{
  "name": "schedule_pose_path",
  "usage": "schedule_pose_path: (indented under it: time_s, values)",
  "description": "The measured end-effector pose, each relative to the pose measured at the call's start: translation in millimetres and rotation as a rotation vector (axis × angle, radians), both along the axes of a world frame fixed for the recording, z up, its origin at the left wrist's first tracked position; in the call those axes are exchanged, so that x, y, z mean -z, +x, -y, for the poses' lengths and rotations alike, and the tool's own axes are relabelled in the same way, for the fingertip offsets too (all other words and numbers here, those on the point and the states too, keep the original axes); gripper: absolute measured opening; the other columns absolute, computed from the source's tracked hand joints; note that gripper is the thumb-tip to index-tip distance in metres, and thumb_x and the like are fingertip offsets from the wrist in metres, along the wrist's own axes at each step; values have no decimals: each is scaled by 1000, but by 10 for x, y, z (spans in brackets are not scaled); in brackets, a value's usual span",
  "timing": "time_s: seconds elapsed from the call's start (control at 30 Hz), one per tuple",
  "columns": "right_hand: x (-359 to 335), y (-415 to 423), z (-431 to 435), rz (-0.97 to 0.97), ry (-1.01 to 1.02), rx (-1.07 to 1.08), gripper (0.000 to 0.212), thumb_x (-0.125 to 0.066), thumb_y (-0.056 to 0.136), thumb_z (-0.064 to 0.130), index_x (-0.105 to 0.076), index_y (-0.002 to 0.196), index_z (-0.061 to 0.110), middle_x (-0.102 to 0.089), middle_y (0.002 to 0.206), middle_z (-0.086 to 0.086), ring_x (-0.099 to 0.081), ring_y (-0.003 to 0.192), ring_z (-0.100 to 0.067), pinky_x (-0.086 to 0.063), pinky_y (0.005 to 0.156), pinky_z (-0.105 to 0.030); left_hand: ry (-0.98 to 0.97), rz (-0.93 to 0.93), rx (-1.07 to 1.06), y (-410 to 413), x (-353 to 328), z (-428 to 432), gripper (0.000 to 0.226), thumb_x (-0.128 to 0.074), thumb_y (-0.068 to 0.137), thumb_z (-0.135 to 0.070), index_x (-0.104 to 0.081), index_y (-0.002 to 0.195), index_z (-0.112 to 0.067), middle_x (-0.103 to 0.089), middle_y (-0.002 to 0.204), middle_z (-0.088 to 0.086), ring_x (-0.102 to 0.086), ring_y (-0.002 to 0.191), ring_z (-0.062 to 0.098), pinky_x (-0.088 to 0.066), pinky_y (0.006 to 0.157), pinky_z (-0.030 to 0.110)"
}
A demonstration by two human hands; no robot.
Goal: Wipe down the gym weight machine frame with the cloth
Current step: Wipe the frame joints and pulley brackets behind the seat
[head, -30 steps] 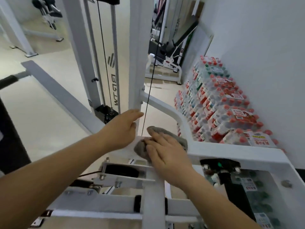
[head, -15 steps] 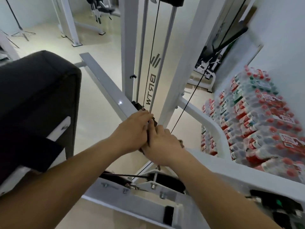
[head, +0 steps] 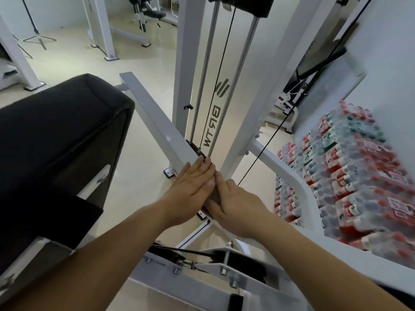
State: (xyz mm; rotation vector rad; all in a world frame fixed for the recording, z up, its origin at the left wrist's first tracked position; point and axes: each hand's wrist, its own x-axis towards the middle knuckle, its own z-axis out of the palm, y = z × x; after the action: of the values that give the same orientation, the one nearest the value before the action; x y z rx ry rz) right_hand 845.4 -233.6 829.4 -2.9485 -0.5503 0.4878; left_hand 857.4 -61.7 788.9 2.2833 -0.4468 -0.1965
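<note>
One cloth, one white machine frame and two hands are in view. The cloth is nearly all hidden: only a dark grey-brown strip of it shows between the hands, at the near end of the frame's slanted beam, where the beam meets the weight tower. The frame is painted white and glossy, with two bright guide rods and two thin black cables.

The right hand has its fingers bent over the cloth and its thumb on the cloth's near-left edge. How tightly it grips I cannot tell. The left hand lies flat on the beam with its fingers straight and together, touching the right hand.

One black padded seat sits to the left. Stacked packs of red-capped bottles stand against the right wall.
</note>
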Motion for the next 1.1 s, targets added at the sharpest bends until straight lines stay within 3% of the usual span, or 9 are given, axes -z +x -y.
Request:
schedule_pose_path:
  time_s: [0.1, 0.2, 0.4, 0.6, 0.73, 0.8, 0.93, 1.03, 1.1]
  values:
    - [102, 209, -286, 61, 83, 35, 81, -36, 103, 54, 2, 162, 13, -42, 140, -12, -58, 113, -31, -52, 88, -44, -295, -70, -170, -60, -96, 7, 47, -34, 110, -29, -33, 157, -24, -21, 166, -12, -8, 151, -6, -2, 127, 28]
    - [86, 76, -158, 31, 92, 29, 83, -31, 103, 61, 5, 163, 18, -31, 155, -4, -51, 128, -24, -50, 93, -42, -304, -14, -330, -210, -168, 60, 46, -43, 107, -24, -40, 153, -24, -28, 164, -12, -24, 149, 2, -20, 125, 29]
    - [60, -257, 467, -3, 80, -86, 67, -23, 104, 59, 7, 161, 39, -2, 170, 17, 6, 156, -5, -24, 126, -44, -176, 61, -410, -424, -75, 169, 41, -54, 101, -23, -54, 142, -24, -29, 161, -12, -25, 149, 8, -26, 123, 31]
    - [-1, -207, 24, -207, 795, 114, 57, -37, 102, 61, -15, 154, 59, -30, 163, 20, -34, 149, -7, -37, 119, -46, -579, -135, -496, -576, -321, 330, 32, -47, 103, -46, -56, 133, -37, -57, 124, -10, -58, 116, 3, -50, 94, 19]
    - [-129, -191, -283, -342, 939, 164, 54, -50, 102, 27, -38, 135, 68, -52, 141, 22, -54, 129, -6, -51, 105, -30, -804, -302, -612, -588, -509, 146, 20, -47, 106, -34, -65, 110, -40, -70, 103, -18, -66, 96, -2, -54, 72, 10]
    - [-243, -173, -242, -179, 886, 168, 45, -47, 100, 22, -54, 132, 52, -59, 129, 26, -57, 121, -1, -50, 93, -14, -692, -210, -824, -494, -486, -54, 23, -48, 105, -28, -67, 118, -28, -70, 111, -4, -67, 99, 9, -59, 79, 23]
    - [-251, -59, -134, 48, 528, 103, 44, -40, 107, 35, -45, 151, 37, -37, 157, 24, -30, 147, 1, -27, 120, -27, -487, 103, -992, -137, -285, -268, 32, -40, 107, -39, -58, 129, -24, -53, 120, 1, -60, 104, 15, -57, 85, 27]
    - [-178, -4, -104, -91, 628, 187, 44, -38, 109, 37, -45, 152, 30, -43, 156, 16, -38, 142, -2, -27, 116, -24, -559, -60, -816, -69, -91, 116, 43, -39, 102, -47, -61, 132, -24, -47, 139, 13, -54, 124, 33, -50, 102, 48]
    - [-123, -15, -49, -146, 741, 213, 42, -41, 109, 35, -48, 150, 30, -50, 149, 16, -44, 135, 2, -31, 117, -23, -773, -311, -670, -171, 2, 397, 51, -40, 101, -54, -40, 150, -39, -28, 159, -1, -42, 140, 26, -43, 112, 51]
